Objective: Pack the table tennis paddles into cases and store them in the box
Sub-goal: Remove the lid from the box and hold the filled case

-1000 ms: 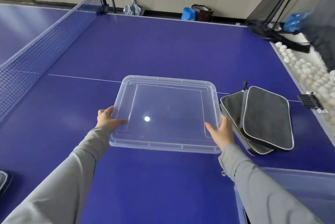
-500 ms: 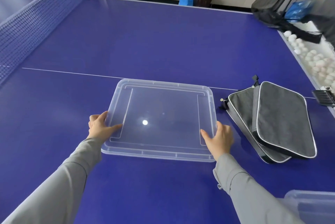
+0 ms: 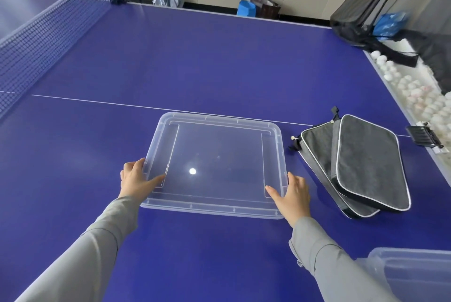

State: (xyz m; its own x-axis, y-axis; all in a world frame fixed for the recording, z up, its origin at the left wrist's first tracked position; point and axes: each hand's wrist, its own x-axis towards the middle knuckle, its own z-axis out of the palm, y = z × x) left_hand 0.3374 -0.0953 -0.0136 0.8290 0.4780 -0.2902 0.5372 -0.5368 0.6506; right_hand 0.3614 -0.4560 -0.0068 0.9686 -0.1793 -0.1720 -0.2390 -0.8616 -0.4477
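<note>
1. Gripping the clear plastic lid [image 3: 214, 118] by its two short sides, both hands are at its near corners.
2. The left hand [image 3: 135, 177] lays its thumb flat on top of the lid, with its fingers curled over the left rim.
3. The right hand [image 3: 292, 194] has its thumb on top near the right corner, its fingers close together down the outer edge.
4. The lid lies flat and low on the blue table tennis table [image 3: 219, 57], near the white centre line.
5. Two grey paddle cases [image 3: 371, 162], zipped and overlapping, lie just right of the lid.
6. A clear plastic box [image 3: 415, 275] sits at the near right corner.
7. The net [image 3: 48, 28] runs along the left; white balls [image 3: 415, 91] fill a trough beside the right edge.
</note>
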